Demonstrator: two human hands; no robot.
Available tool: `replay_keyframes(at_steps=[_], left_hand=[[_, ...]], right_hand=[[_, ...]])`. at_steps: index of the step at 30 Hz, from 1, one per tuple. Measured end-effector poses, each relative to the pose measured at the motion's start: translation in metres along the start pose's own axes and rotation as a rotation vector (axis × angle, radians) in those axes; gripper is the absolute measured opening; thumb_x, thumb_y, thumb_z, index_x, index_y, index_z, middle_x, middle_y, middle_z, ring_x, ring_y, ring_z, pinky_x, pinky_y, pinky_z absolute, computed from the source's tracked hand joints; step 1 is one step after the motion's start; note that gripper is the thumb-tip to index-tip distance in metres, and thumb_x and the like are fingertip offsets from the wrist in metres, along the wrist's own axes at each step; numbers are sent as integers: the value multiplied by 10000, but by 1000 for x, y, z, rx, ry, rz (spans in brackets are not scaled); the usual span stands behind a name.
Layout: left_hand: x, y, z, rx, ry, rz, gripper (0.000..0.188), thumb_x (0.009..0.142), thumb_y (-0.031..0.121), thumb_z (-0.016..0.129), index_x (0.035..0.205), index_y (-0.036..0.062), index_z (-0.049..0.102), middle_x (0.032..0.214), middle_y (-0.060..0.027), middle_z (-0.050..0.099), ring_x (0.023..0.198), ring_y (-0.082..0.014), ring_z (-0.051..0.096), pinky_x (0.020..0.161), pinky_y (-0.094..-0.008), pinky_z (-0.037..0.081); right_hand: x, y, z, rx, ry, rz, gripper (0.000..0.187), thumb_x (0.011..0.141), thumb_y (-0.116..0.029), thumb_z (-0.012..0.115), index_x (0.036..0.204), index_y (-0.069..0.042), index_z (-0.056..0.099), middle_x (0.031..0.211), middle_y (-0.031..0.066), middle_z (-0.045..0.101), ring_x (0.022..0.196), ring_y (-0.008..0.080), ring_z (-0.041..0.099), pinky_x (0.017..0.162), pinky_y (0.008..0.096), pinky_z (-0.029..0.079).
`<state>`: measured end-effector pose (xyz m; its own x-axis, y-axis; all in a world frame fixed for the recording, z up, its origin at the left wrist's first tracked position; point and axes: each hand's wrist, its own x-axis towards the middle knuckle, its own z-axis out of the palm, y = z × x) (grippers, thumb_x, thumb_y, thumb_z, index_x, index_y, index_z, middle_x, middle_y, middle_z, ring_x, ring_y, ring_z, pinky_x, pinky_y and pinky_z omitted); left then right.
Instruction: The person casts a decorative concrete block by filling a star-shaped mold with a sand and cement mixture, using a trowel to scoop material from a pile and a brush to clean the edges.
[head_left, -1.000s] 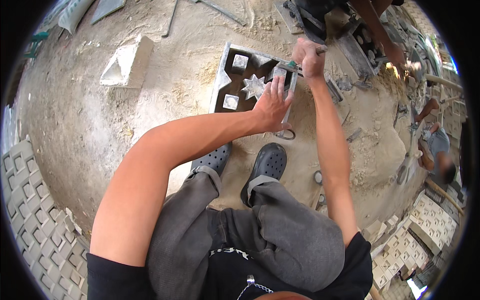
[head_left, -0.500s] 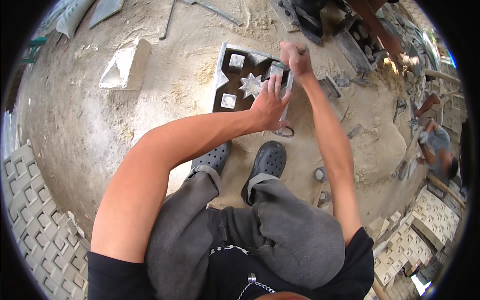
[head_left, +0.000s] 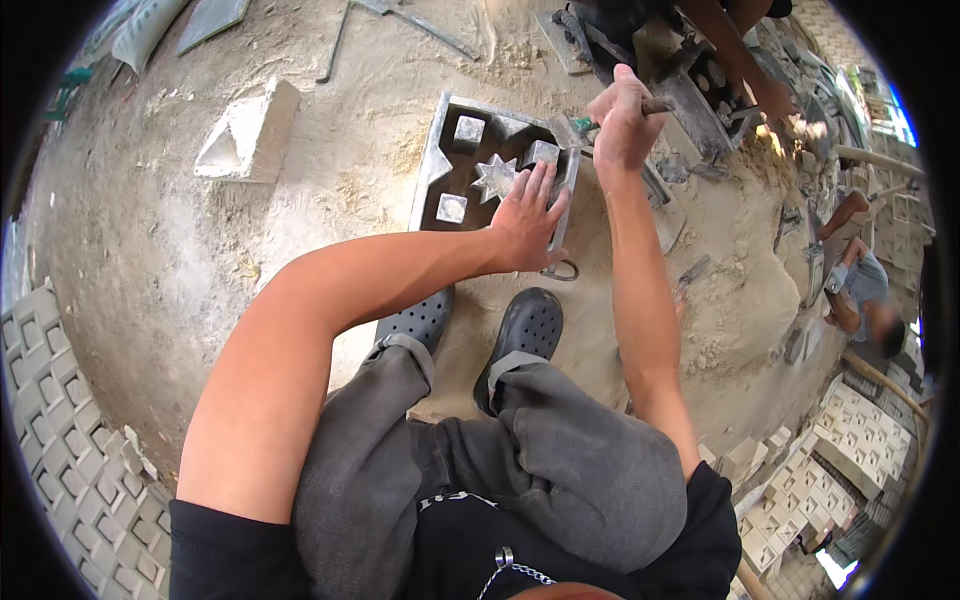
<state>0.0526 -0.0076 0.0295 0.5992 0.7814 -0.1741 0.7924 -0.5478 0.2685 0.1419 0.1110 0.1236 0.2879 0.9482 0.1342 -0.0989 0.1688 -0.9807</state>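
A grey metal mould [head_left: 432, 165] lies on the sandy ground in front of my feet. Inside it stand square blocks and a star-shaped core [head_left: 494, 178]. Across its near right part rests my left hand [head_left: 525, 215], open with fingers spread, the fingertips at a square block [head_left: 543, 152]. My right hand [head_left: 627, 125] is closed round the handle of a brush-like tool [head_left: 570, 131] with a flat pale head and a green collar. That head is over the mould's far right corner; whether it touches is unclear. A metal ring handle [head_left: 563, 270] sticks out from the mould's near side.
A pale cast block [head_left: 250, 135] with a triangular hollow sits to the left. At the upper right a co-worker's hand [head_left: 772, 98] is by another dark mould [head_left: 700, 110]. Another person [head_left: 865, 290] is farther right. Patterned blocks [head_left: 75, 430] fill the lower left.
My right hand has risen and turned, bringing the tool's head and handle into clearer view. My left hand stays on the mould, which appears slightly farther left in the picture.
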Motion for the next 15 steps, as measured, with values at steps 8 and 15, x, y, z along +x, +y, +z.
replay_keyframes(at_steps=[8, 15], left_hand=[[14, 4, -5, 12, -39, 51, 993, 854, 694, 513, 1489, -36, 290, 1564, -295, 225, 1479, -428, 157, 1205, -527, 96], [32, 13, 1, 89, -143, -27, 902, 860, 610, 556, 1480, -16, 360, 1551, -276, 287, 1461, -464, 195, 1179, -587, 136]], right_hand=[[-26, 28, 12, -54, 52, 94, 459, 945, -287, 626, 560, -92, 469, 529, -1, 481, 490, 104, 434, 501, 281, 362], [-22, 47, 28, -538, -332, 64, 577, 970, -399, 577, 544, -22, 481, 482, 6, 437, 482, 96, 418, 470, 329, 334]])
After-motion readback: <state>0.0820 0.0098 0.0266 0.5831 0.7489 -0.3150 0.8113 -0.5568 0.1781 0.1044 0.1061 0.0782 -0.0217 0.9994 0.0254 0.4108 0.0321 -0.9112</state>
